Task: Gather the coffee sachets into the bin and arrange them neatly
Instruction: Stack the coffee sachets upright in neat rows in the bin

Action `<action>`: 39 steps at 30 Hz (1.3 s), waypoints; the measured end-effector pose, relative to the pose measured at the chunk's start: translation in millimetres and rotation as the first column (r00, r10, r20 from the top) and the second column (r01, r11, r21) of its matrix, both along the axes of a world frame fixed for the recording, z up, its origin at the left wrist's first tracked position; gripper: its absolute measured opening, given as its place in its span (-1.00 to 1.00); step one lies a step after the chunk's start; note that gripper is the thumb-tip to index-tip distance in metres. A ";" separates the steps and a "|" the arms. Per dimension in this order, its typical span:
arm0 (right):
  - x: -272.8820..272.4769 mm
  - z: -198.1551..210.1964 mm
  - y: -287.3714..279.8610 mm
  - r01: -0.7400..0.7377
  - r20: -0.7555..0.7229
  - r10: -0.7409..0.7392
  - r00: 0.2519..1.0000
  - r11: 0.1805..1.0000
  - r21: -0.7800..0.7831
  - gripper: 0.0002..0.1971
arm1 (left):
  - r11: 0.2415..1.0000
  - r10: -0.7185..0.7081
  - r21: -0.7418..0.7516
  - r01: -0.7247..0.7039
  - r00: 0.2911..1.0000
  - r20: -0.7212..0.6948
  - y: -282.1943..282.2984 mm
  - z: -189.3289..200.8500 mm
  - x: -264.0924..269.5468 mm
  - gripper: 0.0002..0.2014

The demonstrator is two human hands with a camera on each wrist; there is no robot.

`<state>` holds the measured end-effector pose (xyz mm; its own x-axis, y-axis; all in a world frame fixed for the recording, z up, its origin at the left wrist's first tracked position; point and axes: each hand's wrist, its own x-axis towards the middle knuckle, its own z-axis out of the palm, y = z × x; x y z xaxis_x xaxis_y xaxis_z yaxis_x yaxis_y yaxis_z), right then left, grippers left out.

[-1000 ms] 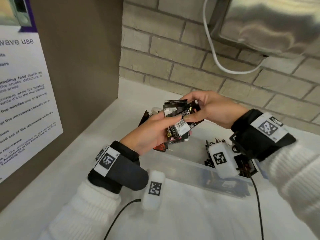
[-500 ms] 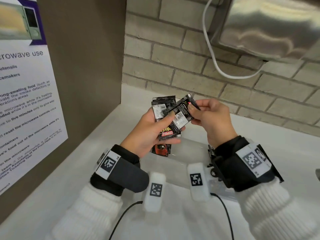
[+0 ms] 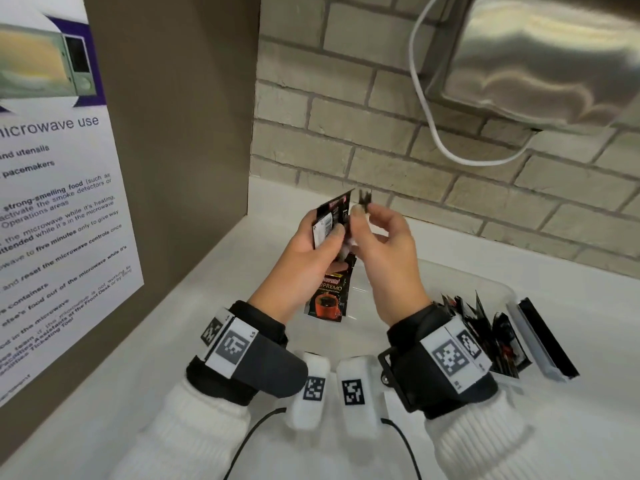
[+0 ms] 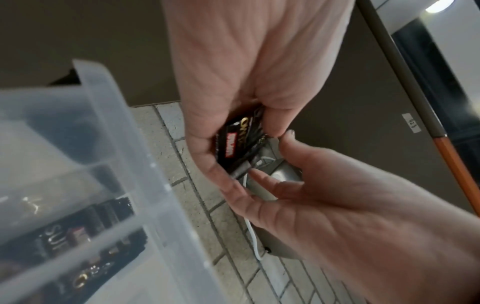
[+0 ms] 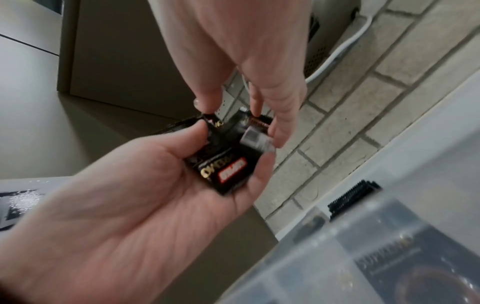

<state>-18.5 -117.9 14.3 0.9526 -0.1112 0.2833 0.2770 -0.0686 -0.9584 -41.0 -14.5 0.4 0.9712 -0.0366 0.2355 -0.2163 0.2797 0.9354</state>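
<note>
At frame centre the left hand [image 3: 308, 251] grips a small stack of black coffee sachets [image 3: 332, 216], fingers curled round it; the right hand [image 3: 384, 237] pinches the stack's top edge; more sachets [image 3: 485, 323] stand in the clear bin [image 3: 498, 285] at lower right.

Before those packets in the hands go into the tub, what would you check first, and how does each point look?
1. Left hand holds its coffee sachets firmly: ok.
2. Right hand pinches a sachet edge: ok.
3. Held sachets squared up: not ok, fanned.
4. Clear plastic bin below the hands: ok.
5. Free space at the bin's left end: ok.
6. Sachets in the bin standing neatly: cannot tell.
</note>
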 end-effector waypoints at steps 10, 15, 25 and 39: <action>-2.6 -14.7 -15.3 -0.237 -0.131 0.389 0.912 0.759 0.607 -0.58 | 0.968 0.036 -0.239 -0.074 0.987 -0.159 21.3 -2.7 7.7 -0.64; -3.7 -26.4 -14.6 -0.162 -0.191 0.297 0.936 0.843 0.513 -0.67 | 0.999 0.013 -0.039 -0.016 0.997 -0.082 23.3 -1.9 3.0 -0.47; -3.6 -34.6 -13.1 -0.177 -0.179 0.331 0.927 0.803 0.569 -0.83 | 0.993 0.095 0.080 -0.087 0.991 -0.098 20.5 -8.9 12.3 -0.46; -0.8 -38.1 -13.2 -0.150 -0.212 0.291 0.933 0.850 0.505 -0.78 | 0.956 0.248 0.170 -0.239 0.968 -0.036 25.8 -9.5 12.3 -0.62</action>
<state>-19.2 -131.1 -23.8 0.9981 0.0580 -0.0214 -0.0450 0.4437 -0.8951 -28.7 11.2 -9.1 0.9669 0.1696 0.1904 -0.2042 0.0679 0.9766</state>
